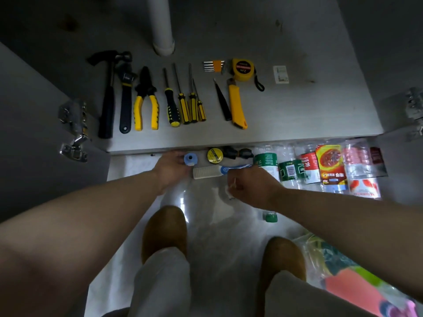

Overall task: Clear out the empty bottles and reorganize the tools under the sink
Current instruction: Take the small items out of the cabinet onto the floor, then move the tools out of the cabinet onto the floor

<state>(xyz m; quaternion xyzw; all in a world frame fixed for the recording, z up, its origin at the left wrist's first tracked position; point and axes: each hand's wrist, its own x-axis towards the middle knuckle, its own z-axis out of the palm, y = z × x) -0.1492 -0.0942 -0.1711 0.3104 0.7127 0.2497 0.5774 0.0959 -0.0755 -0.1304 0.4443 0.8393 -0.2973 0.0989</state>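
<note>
Below, a grey cabinet floor is stretching across the upper view, with a white drain pipe standing at its back. Tools are lying on it in a neat row: a hammer, an adjustable wrench, yellow-handled pliers, four screwdrivers, a black pointed tool, a yellow utility knife, a yellow tape measure and a set of hex keys. Empty plastic bottles are lying side by side on the pale room floor, just in front of the cabinet edge at the right. The left hand is curling its fingers round a small blue roll by that edge. The right hand is pinching a small white scrap; what it is cannot be told. A white and blue tube is lying between the hands, near a yellow tape roll. A green bottle cap is sitting below the right wrist.
</note>
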